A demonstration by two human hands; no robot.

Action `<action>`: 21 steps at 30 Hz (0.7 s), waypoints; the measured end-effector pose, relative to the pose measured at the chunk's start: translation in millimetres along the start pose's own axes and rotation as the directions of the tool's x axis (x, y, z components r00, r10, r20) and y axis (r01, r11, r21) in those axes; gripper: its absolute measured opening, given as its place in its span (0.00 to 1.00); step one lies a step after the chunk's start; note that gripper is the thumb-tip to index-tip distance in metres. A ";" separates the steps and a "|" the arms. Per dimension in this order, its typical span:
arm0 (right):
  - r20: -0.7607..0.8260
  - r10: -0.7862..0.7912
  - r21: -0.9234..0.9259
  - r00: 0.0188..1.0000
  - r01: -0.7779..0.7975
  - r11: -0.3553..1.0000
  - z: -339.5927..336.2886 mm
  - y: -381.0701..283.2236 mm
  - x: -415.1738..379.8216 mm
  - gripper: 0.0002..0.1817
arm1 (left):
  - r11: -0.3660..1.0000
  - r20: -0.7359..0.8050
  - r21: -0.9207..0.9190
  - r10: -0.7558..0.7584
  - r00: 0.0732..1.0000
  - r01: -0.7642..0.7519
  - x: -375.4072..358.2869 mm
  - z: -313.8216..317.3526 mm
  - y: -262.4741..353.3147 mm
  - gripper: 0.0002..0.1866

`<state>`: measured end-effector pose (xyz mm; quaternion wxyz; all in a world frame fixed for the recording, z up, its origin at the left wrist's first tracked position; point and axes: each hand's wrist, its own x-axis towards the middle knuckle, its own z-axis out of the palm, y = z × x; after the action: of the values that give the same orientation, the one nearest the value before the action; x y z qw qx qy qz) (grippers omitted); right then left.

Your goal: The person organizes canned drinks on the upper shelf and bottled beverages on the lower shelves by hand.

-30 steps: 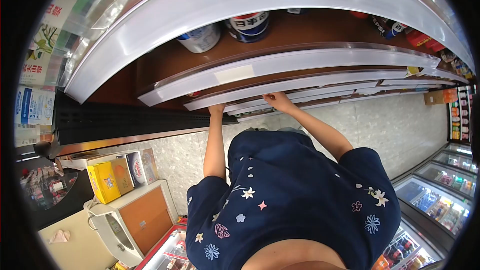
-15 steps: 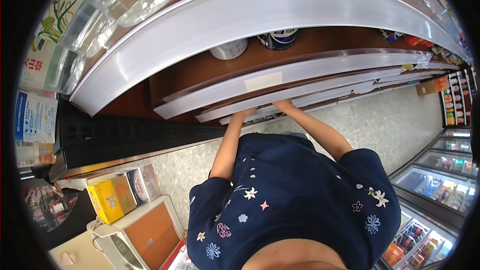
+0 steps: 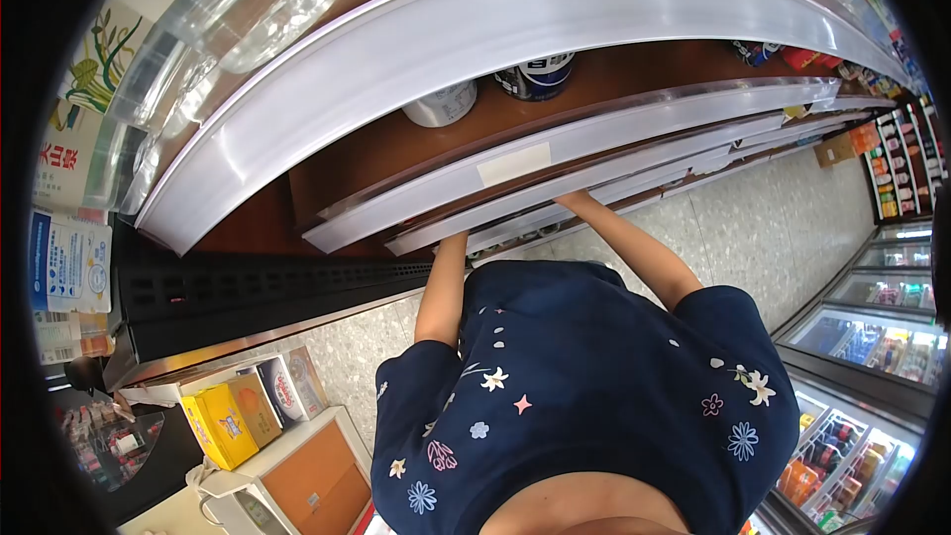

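Note:
Both my arms reach forward and down into a store shelf unit. My left hand [image 3: 453, 241] goes in beneath the white-edged lower shelf [image 3: 466, 208], which hides its fingers. Further to the right, my right hand [image 3: 572, 199] is at the same shelf front, its fingers also out of sight behind the edge. I cannot see what either hand touches or holds. Above them, a brown shelf carries a silver-white can [image 3: 442, 105] and a dark blue can [image 3: 536, 76]. A blank pale label [image 3: 513, 165] sits on that shelf's white front strip.
Clear plastic-wrapped bottles [image 3: 287, 25] fill the top shelf. At lower left are a yellow box [image 3: 219, 426] among other cartons and a white scale-like machine [image 3: 243, 520]. Lit glass-door coolers [image 3: 852, 337] line the right. A cardboard box [image 3: 840, 147] stands on the far floor.
My left hand has moved slightly left and deeper under the shelf edge. My right hand has moved slightly up and right. The head view has shifted a little.

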<state>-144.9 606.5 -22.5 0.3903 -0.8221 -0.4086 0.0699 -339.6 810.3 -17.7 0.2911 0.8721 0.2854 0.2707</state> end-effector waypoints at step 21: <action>0.077 0.122 -0.020 0.990 -0.121 0.992 -30.7 -19.3 -14.5 0.26 | 0.976 0.371 -0.205 0.150 0.916 -0.077 -25.7 28.7 76.3 0.23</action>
<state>-153.0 585.0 9.1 0.3629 -0.8451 -0.3731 0.1224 -313.1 732.4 5.3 0.4052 0.8923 0.1448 0.1364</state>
